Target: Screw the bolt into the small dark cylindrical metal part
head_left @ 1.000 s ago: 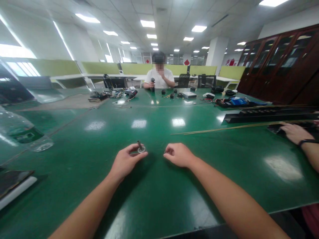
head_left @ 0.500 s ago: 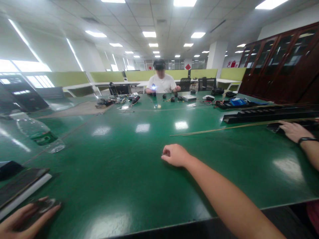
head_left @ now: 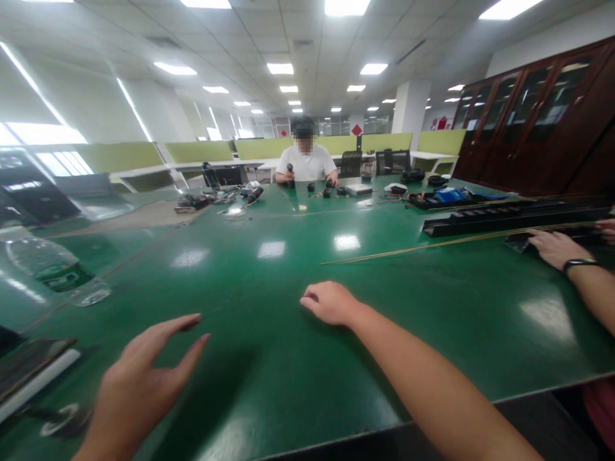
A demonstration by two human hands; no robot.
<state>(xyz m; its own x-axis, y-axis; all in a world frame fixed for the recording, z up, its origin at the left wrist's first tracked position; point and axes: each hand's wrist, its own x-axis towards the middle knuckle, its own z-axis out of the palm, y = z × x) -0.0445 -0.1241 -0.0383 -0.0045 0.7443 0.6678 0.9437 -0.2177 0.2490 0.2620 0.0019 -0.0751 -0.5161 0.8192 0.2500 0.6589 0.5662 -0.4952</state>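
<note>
My left hand (head_left: 144,371) hovers above the green table (head_left: 250,358) at the lower left, thumb and fingers apart with nothing between them. Beside its wrist lies a dark object with a pale ring (head_left: 60,419), blurred and partly cut off by the wrist. My right hand (head_left: 331,302) rests near the middle of the table, its fingers curled in and closed. Whatever sits inside those fingers is hidden from this angle.
A clear plastic bottle (head_left: 55,269) lies tipped at left, above a dark flat case (head_left: 33,371). Thin yellowish rods (head_left: 384,255) and black channels (head_left: 480,221) lie at right near another person's hand (head_left: 552,248). Opposite sits a person (head_left: 307,163) behind small black parts.
My left hand has left the ringed object and moved up and right over the table. My right hand stays closed in nearly the same spot. The view has shifted slightly.
</note>
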